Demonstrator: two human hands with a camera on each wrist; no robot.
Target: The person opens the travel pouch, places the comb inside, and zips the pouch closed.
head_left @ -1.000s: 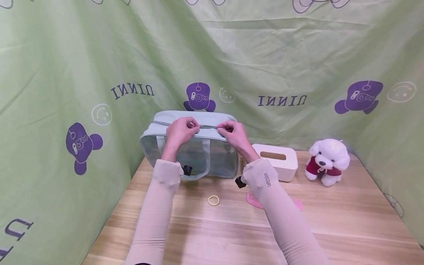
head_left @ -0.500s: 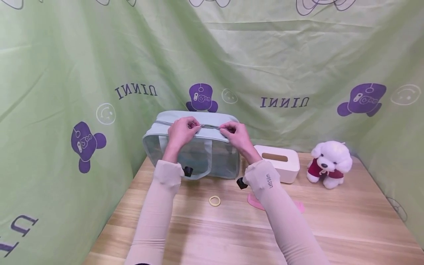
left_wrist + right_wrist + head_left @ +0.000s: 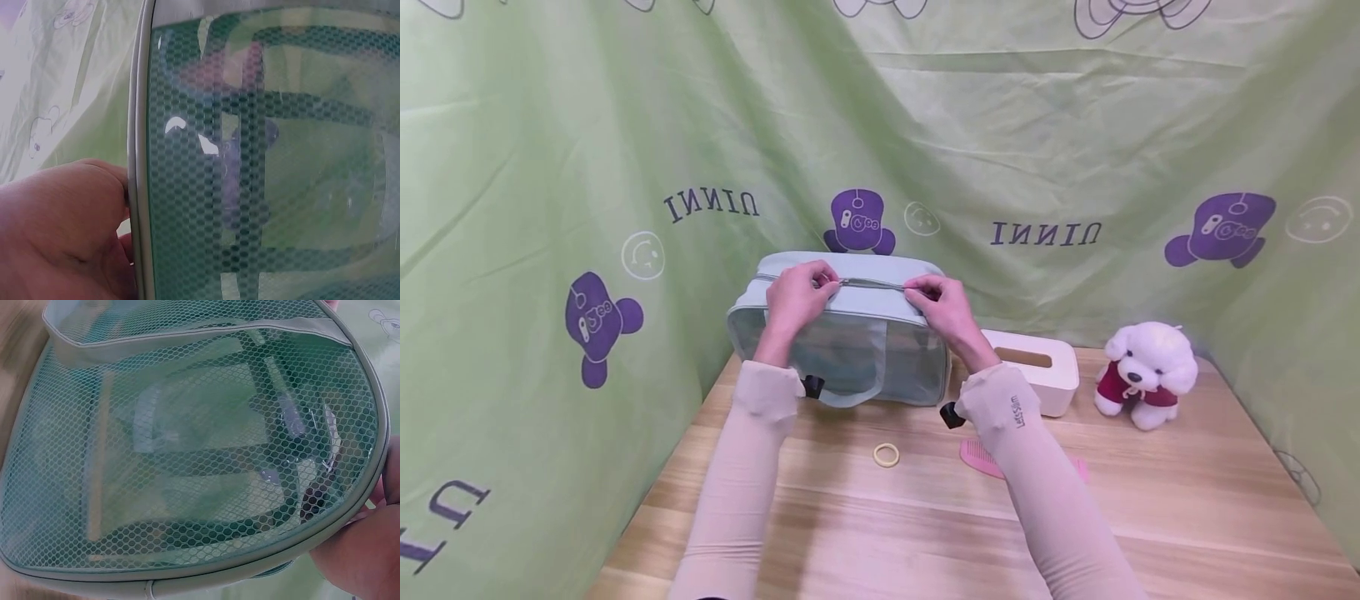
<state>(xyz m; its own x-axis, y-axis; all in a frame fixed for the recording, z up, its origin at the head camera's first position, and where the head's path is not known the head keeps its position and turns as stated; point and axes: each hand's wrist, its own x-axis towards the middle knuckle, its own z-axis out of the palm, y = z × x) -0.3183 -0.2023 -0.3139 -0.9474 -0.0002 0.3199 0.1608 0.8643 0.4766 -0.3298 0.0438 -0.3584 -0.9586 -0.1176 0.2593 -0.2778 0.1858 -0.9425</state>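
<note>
While the pale green bag with see-through mesh sides [image 3: 913, 367] stands on the brown wooden table [image 3: 880, 533], I can't tell what's inside. The left hand [image 3: 796, 302] and right hand [image 3: 951, 312] pinch its thin grey zip [image 3: 874, 284] tightly on top. Now they're further apart: the left one slid left. A white slotted box [image 3: 1051, 385] sits beside.
</note>
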